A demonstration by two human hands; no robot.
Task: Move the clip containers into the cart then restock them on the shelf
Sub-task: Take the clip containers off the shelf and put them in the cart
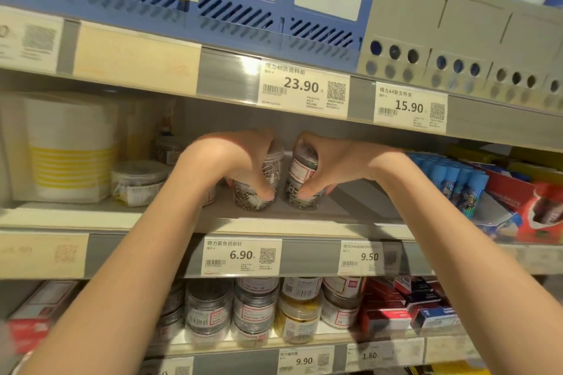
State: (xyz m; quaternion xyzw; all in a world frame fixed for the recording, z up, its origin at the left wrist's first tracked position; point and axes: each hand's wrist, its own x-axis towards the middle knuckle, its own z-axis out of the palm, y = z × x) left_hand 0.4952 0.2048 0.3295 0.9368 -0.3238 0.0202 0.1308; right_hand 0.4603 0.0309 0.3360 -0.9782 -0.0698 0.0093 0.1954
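We hold one clip container in each hand on the middle shelf: left hand curled around the left jar, right hand around the right jar. No cart is visible, so we cannot tell whether we are taking or restocking; more jars stand on the shelf below.

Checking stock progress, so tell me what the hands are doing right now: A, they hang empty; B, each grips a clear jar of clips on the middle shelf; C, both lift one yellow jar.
B: the left hand and right hand each grip a separate clear jar of clips.
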